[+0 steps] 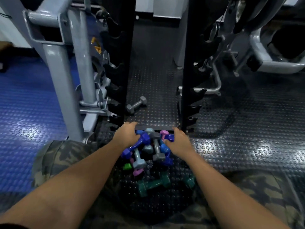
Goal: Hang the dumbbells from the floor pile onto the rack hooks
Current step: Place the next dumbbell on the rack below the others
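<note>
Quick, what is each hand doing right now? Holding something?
Left hand: on the dumbbell pile, fingers over a blue dumbbell; a grip cannot be told.
Right hand: touching the pile's right side; a grip cannot be told.

Grey machine frame (56, 52) — blue mat (24, 100).

Floor (247, 129): dark studded rubber matting; blue studded matting (24, 104) to the left. Lying on the dark matting: a heap of small dumbbells (148, 149) in blue, grey, pink and green, just before the rack uprights; a teal dumbbell (153, 184) near the heap's front; one grey dumbbell (136, 104) apart, between the uprights.
</note>
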Demonstrator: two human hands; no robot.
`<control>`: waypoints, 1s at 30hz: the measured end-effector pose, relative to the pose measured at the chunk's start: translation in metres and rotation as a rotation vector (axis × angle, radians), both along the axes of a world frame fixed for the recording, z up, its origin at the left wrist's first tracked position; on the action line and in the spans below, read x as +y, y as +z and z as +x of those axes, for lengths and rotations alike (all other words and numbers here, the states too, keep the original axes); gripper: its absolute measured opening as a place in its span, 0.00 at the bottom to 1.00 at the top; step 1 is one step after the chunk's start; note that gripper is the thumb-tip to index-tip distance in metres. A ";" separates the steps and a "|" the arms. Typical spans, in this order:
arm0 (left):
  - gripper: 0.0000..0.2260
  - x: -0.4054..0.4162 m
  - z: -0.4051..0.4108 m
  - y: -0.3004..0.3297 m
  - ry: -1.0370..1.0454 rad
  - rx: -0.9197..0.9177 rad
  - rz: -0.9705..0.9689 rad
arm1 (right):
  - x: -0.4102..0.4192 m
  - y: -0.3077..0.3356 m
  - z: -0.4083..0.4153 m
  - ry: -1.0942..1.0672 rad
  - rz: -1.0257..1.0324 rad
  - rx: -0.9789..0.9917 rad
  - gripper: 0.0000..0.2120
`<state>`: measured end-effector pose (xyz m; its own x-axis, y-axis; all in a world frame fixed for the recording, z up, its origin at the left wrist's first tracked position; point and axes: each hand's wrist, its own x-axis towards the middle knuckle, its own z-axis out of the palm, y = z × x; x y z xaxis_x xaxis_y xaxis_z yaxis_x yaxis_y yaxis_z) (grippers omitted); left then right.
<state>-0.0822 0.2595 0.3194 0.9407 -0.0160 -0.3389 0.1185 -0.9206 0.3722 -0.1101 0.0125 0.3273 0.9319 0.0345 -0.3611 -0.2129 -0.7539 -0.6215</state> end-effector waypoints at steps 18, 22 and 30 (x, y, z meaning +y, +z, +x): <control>0.24 -0.024 0.071 -0.171 -0.018 0.152 0.031 | 0.008 -0.206 0.025 -0.284 0.188 0.272 0.24; 0.24 -0.054 0.091 -0.187 -0.045 0.088 -0.009 | 0.004 -0.226 0.045 -0.346 0.193 0.227 0.26; 0.29 -0.123 0.120 -0.238 -0.410 0.116 0.098 | -0.041 -0.277 0.085 -0.468 0.038 0.216 0.14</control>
<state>0.0381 0.1369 0.0816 0.8190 -0.3428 -0.4602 -0.2283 -0.9304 0.2867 -0.0247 -0.0285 0.0499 0.7551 -0.3516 -0.5534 -0.6485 -0.5252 -0.5510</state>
